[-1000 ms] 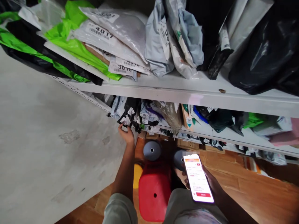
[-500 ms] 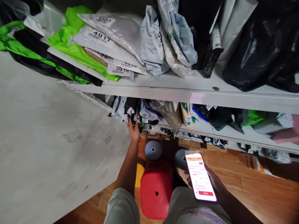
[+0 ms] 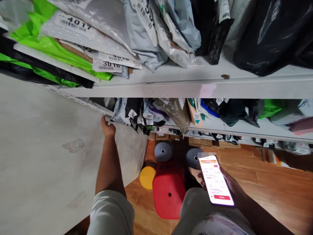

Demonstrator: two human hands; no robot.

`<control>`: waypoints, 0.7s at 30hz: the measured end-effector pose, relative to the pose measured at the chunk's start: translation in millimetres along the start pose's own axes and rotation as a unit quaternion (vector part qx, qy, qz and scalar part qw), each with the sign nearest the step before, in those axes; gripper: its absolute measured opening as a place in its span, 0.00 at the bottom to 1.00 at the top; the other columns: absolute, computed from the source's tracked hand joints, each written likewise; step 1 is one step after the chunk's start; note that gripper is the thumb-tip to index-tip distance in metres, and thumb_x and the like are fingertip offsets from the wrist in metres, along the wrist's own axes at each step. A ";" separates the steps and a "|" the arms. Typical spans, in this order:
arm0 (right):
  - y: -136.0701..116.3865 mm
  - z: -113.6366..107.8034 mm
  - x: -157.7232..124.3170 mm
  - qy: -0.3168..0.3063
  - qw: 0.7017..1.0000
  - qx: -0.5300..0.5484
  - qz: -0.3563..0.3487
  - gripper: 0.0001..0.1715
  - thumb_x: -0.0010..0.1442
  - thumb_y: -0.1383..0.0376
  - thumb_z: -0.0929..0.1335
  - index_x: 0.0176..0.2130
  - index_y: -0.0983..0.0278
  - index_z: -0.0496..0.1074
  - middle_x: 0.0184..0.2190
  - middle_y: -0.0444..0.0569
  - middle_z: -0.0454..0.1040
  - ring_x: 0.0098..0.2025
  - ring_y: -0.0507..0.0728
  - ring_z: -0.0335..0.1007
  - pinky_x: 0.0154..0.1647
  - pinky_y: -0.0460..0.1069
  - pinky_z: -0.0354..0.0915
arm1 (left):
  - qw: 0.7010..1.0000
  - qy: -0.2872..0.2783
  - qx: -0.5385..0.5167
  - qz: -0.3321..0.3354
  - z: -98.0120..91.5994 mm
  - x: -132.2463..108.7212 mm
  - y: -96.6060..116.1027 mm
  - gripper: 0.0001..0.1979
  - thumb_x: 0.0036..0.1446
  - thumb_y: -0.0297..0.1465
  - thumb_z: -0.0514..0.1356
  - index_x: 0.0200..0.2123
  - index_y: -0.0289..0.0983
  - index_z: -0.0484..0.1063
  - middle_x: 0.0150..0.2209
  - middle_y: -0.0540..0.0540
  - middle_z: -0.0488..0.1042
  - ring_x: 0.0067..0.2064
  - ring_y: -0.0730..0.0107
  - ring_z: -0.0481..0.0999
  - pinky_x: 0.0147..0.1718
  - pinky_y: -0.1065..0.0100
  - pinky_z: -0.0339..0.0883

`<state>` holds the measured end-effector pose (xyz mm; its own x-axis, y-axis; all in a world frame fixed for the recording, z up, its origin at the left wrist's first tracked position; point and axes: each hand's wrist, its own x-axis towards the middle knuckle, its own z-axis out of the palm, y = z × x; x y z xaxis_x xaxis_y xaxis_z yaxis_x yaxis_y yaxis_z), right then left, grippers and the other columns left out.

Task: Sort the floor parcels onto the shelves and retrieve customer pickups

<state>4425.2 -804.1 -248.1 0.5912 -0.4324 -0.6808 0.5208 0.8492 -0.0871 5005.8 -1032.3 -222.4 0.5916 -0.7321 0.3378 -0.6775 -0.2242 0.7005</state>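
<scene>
Left hand (image 3: pixel 109 129): bare, nothing in its grasp, fingers loosely extended. Position: at the left end of the middle shelf (image 3: pixel 212 123), in front of the pale wall (image 3: pixel 61 124) and close to the shelf's side rail. Contact between fingertips and rail cannot be judged from this angle.

Nearest items, just right of the left hand on the middle shelf: grey-blue parcels (image 3: pixel 119 112), then a black parcel (image 3: pixel 132 106) with a white tag, then a parcel labelled 3007 (image 3: pixel 148 116). Further right on the same shelf: a cloudy plastic bag (image 3: pixel 177 114) hanging over the front edge, and a narrow upright package labelled 7014 (image 3: pixel 196 116).

Right hand (image 3: pixel 231 182): closed around a phone (image 3: pixel 217 182), fingers wrapping to its left edge. Phone tilted, screen lit and facing up, orange band near the top, red bar near the bottom. Location: over the person's lap, well apart from the shelves.

Upper shelf (image 3: pixel 171 76): clear parcel labelled 4017 (image 3: pixel 97 34) lying flat among stacked bags, bright green bag (image 3: pixel 49 47) below it, large black bag (image 3: pixel 271 36) at right.

Below, on the wooden floor (image 3: pixel 269 176): red stool (image 3: pixel 168 199), yellow round seat (image 3: pixel 148 178) beside it.
</scene>
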 end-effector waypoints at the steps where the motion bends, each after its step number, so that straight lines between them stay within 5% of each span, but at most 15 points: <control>1: 0.0 -0.1 -0.7 0.005 1.000 0.000 -0.003 0.37 0.62 0.43 0.60 0.56 0.67 0.68 0.48 0.61 0.76 0.41 0.64 0.77 0.47 0.59 0.68 | 1.000 0.006 0.001 -0.014 -3.4 2.5 -0.9 0.28 0.49 0.22 0.61 0.55 0.25 0.60 0.55 0.29 0.66 0.49 0.55 0.72 0.48 0.52 0.68; 6: -3.3 7.4 -4.1 0.003 1.000 -0.003 -0.017 0.36 0.62 0.43 0.59 0.55 0.67 0.69 0.47 0.60 0.76 0.43 0.64 0.76 0.51 0.60 0.65 | 0.995 0.096 -0.010 -0.036 -1.1 -11.7 19.5 0.21 0.48 0.27 0.65 0.45 0.32 0.64 0.40 0.42 0.69 0.38 0.63 0.72 0.42 0.58 0.69; 11: -4.0 20.9 -5.3 -0.017 0.999 -0.017 -0.030 0.34 0.63 0.45 0.59 0.53 0.66 0.71 0.47 0.59 0.77 0.43 0.64 0.75 0.51 0.59 0.65 | 0.982 0.180 -0.044 0.027 23.2 -62.0 74.7 0.10 0.55 0.33 0.61 0.36 0.39 0.61 0.35 0.47 0.63 0.37 0.66 0.67 0.42 0.61 0.66; 16: 0.5 27.1 -1.8 -0.021 0.999 -0.026 -0.025 0.35 0.63 0.44 0.59 0.53 0.66 0.71 0.46 0.59 0.77 0.42 0.63 0.75 0.50 0.59 0.65 | 0.990 0.101 -0.087 0.054 55.0 -125.9 123.1 0.11 0.57 0.38 0.60 0.36 0.39 0.62 0.37 0.47 0.64 0.43 0.66 0.67 0.49 0.61 0.63; 21: 3.1 28.8 0.3 -0.032 0.999 -0.015 -0.018 0.35 0.63 0.45 0.59 0.55 0.67 0.68 0.47 0.58 0.76 0.43 0.62 0.74 0.51 0.58 0.64 | 0.992 0.015 -0.126 0.028 89.9 -167.3 137.7 0.16 0.61 0.37 0.55 0.51 0.37 0.63 0.46 0.40 0.70 0.47 0.65 0.72 0.47 0.64 0.68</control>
<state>4444.8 -810.4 -227.7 0.6104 -0.4809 -0.6293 0.5246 0.8408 -0.1336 4774.2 -998.5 -238.9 0.5714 -0.7187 0.3962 -0.5815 -0.0138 0.8135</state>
